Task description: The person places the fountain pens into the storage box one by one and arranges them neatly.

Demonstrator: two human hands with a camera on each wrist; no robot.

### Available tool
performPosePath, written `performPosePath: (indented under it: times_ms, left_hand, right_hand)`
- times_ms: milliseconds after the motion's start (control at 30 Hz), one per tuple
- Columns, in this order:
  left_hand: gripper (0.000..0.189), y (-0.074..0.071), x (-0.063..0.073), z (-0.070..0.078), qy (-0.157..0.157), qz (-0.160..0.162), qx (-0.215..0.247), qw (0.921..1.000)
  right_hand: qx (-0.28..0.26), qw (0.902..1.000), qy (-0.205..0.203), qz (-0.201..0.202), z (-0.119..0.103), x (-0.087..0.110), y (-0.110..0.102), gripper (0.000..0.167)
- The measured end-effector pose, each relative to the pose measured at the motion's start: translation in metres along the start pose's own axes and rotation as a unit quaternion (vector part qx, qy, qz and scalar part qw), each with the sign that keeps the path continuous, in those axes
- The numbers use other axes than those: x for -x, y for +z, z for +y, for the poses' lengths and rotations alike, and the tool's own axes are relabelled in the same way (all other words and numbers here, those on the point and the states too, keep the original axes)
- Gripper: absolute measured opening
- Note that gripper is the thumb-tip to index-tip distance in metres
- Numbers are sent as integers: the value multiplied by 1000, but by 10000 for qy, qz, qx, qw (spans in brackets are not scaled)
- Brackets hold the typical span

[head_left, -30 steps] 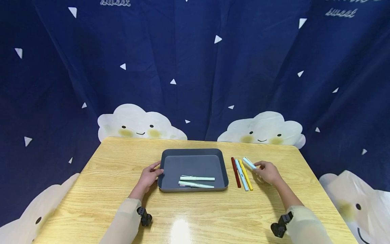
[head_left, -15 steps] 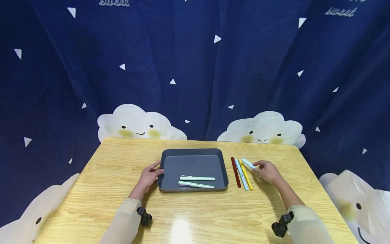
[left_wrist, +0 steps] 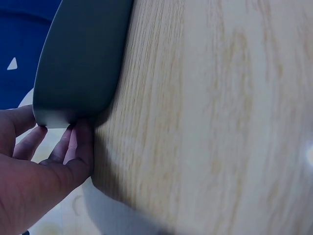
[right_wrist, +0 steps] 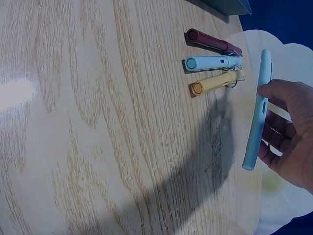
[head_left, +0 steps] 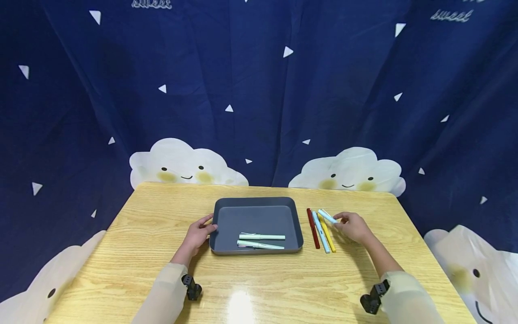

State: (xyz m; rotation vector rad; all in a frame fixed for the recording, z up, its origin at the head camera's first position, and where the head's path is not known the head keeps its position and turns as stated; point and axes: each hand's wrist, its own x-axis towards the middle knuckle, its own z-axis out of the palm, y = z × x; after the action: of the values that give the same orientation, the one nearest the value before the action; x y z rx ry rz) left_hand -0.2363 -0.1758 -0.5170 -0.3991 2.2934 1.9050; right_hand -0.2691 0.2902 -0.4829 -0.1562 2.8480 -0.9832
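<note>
My right hand [head_left: 352,226] pinches a light-blue capped pen [right_wrist: 259,110] between thumb and fingertips. In the right wrist view this pen is raised, with its ends sticking out past the thumb on both sides. From the head view it slants over the top of a yellow pen [head_left: 328,236]. Beside that lie a second light-blue pen [head_left: 321,233] and a dark red pen [head_left: 313,231], side by side. My left hand [head_left: 198,232] grips the left wall of a dark grey tray [head_left: 259,201], fingertips against it in the left wrist view [left_wrist: 80,63].
Two pale green pens, an upper one [head_left: 267,237] and a lower one [head_left: 263,245], lie in the tray's front part. The wooden table [head_left: 259,288] ends at a dark blue curtain [head_left: 259,67] with white clouds. Cameras sit on both wrists.
My right hand has shifted slightly left with the light-blue pen, whose far end now overlaps the yellow pen's top. The left hand and tray have stayed put.
</note>
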Motion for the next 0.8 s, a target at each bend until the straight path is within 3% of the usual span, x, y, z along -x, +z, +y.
performPosePath:
  times_ms: [800]
  left_hand:
    - [51, 0, 0, 1, -24, -82, 7, 10000]
  right_hand:
    - [53, 9998, -118, -134, -12, -5, 1, 29]
